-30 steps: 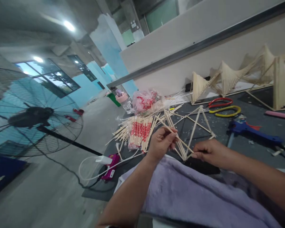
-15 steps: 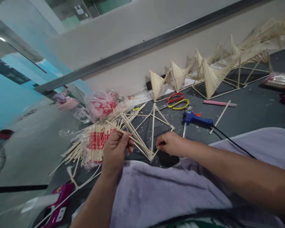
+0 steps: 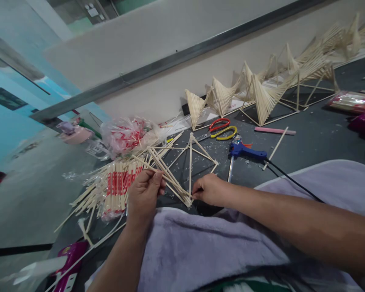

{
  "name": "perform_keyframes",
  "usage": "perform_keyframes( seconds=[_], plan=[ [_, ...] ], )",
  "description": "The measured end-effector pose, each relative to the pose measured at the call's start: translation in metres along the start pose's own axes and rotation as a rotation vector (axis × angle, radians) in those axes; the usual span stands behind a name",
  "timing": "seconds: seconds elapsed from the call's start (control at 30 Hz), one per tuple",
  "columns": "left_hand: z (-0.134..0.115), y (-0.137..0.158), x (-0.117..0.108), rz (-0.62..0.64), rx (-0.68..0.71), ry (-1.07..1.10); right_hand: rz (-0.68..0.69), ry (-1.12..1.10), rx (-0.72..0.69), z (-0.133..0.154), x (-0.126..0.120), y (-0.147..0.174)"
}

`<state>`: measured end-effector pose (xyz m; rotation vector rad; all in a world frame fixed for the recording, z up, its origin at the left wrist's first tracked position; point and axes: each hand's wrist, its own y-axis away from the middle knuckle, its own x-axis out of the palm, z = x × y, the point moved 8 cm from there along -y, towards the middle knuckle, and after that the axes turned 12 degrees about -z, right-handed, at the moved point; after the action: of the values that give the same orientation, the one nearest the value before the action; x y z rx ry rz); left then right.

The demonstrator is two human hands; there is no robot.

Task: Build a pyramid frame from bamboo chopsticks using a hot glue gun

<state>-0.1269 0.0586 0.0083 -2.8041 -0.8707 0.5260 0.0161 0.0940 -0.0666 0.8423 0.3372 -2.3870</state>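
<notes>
My left hand (image 3: pixel 147 184) is closed in a pinch around a thin wooden chopstick (image 3: pixel 173 182), which slants down to the near corner of a stick frame (image 3: pixel 190 166). My right hand (image 3: pixel 208 190) is also pinched, its fingertips at that near corner, where the chopstick's end meets the frame; the exact contact is partly hidden. Several sticks fan side by side along the frame's left part, while its right part is open triangles. A blue hot glue gun (image 3: pixel 247 151) lies just right of the frame, nozzle toward me.
Beyond the frame lie scissors (image 3: pixel 223 129) with red and yellow handles. Finished twisted stick structures (image 3: pixel 267 101) line the wall. At left are packaged chopsticks (image 3: pixel 117 186), a plastic bag (image 3: pixel 127 134) and a bottle (image 3: pixel 85 140). A lavender cloth (image 3: pixel 182 247) covers the near edge.
My right hand has moved left and slightly down to the frame's near corner. My left hand keeps its pinch on the chopstick. The whole view has shifted slightly.
</notes>
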Motion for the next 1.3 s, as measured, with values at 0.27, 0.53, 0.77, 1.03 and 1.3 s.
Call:
perform_keyframes(
  seconds=[0.27, 0.53, 0.77, 1.03, 1.3],
  plan=[
    [-0.009, -0.002, 0.005, 0.016, 0.076, -0.09, -0.041, -0.072, 0.041, 0.001, 0.004, 0.001],
    [-0.006, -0.002, 0.007, -0.025, 0.119, -0.161, -0.034, -0.045, 0.039, 0.0, 0.008, 0.002],
    [-0.006, -0.005, 0.008, -0.082, 0.209, -0.234, -0.045, -0.045, 0.044, -0.003, 0.014, 0.0],
    [-0.015, -0.006, 0.011, -0.112, 0.313, -0.431, -0.062, -0.042, 0.029, -0.003, 0.013, 0.002],
    [-0.021, -0.007, 0.01, -0.175, 0.378, -0.381, -0.077, 0.011, 0.027, -0.003, 0.009, 0.002]
  ],
)
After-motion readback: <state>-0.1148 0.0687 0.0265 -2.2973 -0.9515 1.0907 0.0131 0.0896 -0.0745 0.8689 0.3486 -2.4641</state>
